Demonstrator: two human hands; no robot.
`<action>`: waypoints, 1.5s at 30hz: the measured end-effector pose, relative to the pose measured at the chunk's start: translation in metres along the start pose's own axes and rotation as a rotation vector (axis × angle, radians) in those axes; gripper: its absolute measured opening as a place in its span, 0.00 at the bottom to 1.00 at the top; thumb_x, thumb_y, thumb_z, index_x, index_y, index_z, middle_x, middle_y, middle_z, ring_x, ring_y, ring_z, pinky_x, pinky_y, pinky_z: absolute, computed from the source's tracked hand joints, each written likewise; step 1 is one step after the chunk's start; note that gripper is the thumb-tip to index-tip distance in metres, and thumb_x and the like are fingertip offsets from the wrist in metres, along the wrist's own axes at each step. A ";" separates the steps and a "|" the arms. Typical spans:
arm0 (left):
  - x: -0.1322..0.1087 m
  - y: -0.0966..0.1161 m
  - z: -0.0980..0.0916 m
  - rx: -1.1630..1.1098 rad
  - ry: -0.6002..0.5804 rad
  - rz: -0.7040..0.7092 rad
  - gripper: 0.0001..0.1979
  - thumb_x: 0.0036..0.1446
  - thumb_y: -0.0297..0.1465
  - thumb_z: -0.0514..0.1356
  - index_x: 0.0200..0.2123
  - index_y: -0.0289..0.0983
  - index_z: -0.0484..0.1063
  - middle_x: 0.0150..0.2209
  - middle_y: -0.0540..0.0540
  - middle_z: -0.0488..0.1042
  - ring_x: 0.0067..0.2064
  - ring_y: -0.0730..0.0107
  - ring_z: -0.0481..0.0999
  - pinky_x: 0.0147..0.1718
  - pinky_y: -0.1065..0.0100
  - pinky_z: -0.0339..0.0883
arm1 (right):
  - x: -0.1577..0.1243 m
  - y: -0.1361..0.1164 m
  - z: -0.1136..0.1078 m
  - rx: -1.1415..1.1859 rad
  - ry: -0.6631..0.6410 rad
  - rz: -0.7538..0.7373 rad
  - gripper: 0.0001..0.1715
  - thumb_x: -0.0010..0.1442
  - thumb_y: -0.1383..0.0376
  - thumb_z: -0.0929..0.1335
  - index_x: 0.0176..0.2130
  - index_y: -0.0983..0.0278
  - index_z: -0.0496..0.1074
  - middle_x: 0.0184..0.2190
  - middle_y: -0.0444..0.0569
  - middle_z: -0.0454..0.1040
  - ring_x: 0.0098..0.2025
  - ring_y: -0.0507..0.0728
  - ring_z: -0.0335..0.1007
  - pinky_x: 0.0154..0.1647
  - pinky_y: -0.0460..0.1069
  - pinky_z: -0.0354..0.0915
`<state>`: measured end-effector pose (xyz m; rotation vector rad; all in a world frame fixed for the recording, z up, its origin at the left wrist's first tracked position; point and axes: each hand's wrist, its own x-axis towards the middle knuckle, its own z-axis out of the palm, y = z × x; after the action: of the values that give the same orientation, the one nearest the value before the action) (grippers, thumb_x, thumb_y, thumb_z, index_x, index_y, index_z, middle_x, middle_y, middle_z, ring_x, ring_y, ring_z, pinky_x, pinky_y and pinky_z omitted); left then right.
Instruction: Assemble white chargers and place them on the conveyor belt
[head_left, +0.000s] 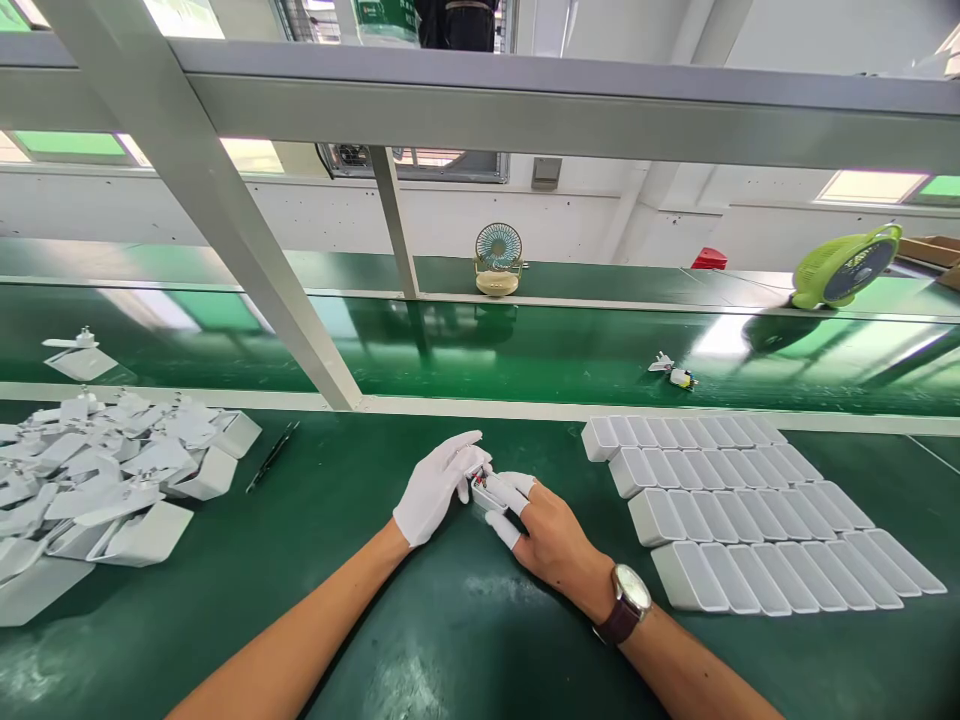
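Note:
My left hand (437, 487), in a white glove, and my right hand (541, 527), bare with white finger cots and a wristwatch, meet over a small white plastic housing (489, 490) on the green mat. Both hands pinch it; red and dark bits of wiring show at its open end. A heap of white plastic shells (105, 480) lies to the left of my hands. To the right, rows of white cases (742, 510) lie side by side in neat overlapping lines.
A black pen (272, 455) lies beside the heap. Behind a white rail runs a shiny green conveyor (480, 345) carrying a small white part (673, 370) and another part (79, 350). Two small fans (498, 258) (846, 265) stand beyond. A slanted metal strut (225, 220) crosses overhead.

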<state>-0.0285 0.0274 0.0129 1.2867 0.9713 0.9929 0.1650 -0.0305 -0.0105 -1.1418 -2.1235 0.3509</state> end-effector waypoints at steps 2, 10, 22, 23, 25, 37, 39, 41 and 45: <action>0.000 -0.001 -0.001 -0.001 -0.009 0.021 0.28 0.65 0.48 0.56 0.58 0.34 0.68 0.43 0.41 0.79 0.25 0.75 0.67 0.30 0.66 0.67 | 0.003 -0.002 0.000 0.126 0.007 0.050 0.23 0.68 0.67 0.64 0.61 0.55 0.69 0.53 0.54 0.74 0.53 0.61 0.72 0.55 0.58 0.71; -0.015 -0.003 0.015 0.271 -0.027 0.122 0.43 0.43 0.31 0.72 0.63 0.41 0.61 0.51 0.42 0.73 0.49 0.55 0.76 0.47 0.56 0.72 | 0.011 -0.013 -0.006 1.249 0.123 0.697 0.23 0.61 0.52 0.71 0.50 0.62 0.75 0.39 0.50 0.78 0.37 0.57 0.75 0.36 0.52 0.74; -0.020 -0.012 0.020 0.482 -0.006 0.334 0.33 0.43 0.24 0.67 0.55 0.43 0.70 0.52 0.42 0.69 0.44 0.60 0.73 0.39 0.59 0.75 | 0.011 -0.013 -0.004 1.379 0.045 0.728 0.22 0.61 0.50 0.71 0.46 0.63 0.76 0.33 0.48 0.77 0.31 0.55 0.73 0.30 0.50 0.73; -0.021 -0.012 0.020 0.480 -0.006 0.327 0.33 0.43 0.24 0.67 0.55 0.44 0.70 0.52 0.42 0.69 0.45 0.60 0.73 0.39 0.59 0.75 | 0.011 -0.014 -0.005 1.371 0.041 0.732 0.22 0.61 0.49 0.71 0.46 0.63 0.76 0.33 0.48 0.77 0.31 0.55 0.73 0.30 0.50 0.73; -0.021 -0.012 0.020 0.476 -0.003 0.305 0.33 0.43 0.24 0.68 0.55 0.44 0.70 0.53 0.42 0.69 0.46 0.59 0.73 0.40 0.59 0.75 | 0.012 -0.015 -0.006 1.353 0.034 0.738 0.23 0.61 0.48 0.71 0.46 0.63 0.76 0.32 0.48 0.77 0.31 0.56 0.74 0.30 0.51 0.73; -0.021 -0.009 0.020 0.520 -0.045 0.352 0.32 0.45 0.25 0.70 0.55 0.44 0.71 0.55 0.42 0.69 0.53 0.54 0.72 0.47 0.57 0.74 | 0.010 -0.013 -0.006 1.237 0.027 0.708 0.22 0.65 0.49 0.68 0.49 0.60 0.76 0.38 0.49 0.78 0.37 0.59 0.76 0.36 0.54 0.75; -0.018 -0.006 0.019 0.563 -0.062 0.365 0.30 0.45 0.26 0.71 0.54 0.44 0.72 0.55 0.42 0.70 0.56 0.51 0.70 0.52 0.53 0.71 | 0.007 -0.009 -0.006 1.075 0.110 0.636 0.21 0.64 0.51 0.69 0.52 0.58 0.75 0.44 0.50 0.78 0.42 0.60 0.76 0.42 0.56 0.75; -0.015 -0.005 0.017 0.595 -0.066 0.340 0.29 0.46 0.28 0.71 0.53 0.44 0.73 0.54 0.42 0.70 0.57 0.51 0.70 0.56 0.51 0.68 | 0.005 -0.003 -0.007 0.777 0.202 0.497 0.20 0.64 0.55 0.70 0.55 0.56 0.74 0.49 0.51 0.76 0.48 0.61 0.75 0.49 0.57 0.74; -0.008 -0.008 0.012 0.608 -0.082 0.287 0.30 0.47 0.31 0.72 0.55 0.46 0.72 0.52 0.44 0.71 0.54 0.53 0.71 0.55 0.51 0.68 | 0.000 0.005 -0.008 0.172 0.216 0.149 0.20 0.67 0.66 0.66 0.56 0.50 0.74 0.54 0.51 0.73 0.56 0.61 0.71 0.56 0.58 0.71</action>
<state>-0.0186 0.0161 0.0054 2.0012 1.0871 0.8759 0.1741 -0.0284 -0.0072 -1.1830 -1.7905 0.4484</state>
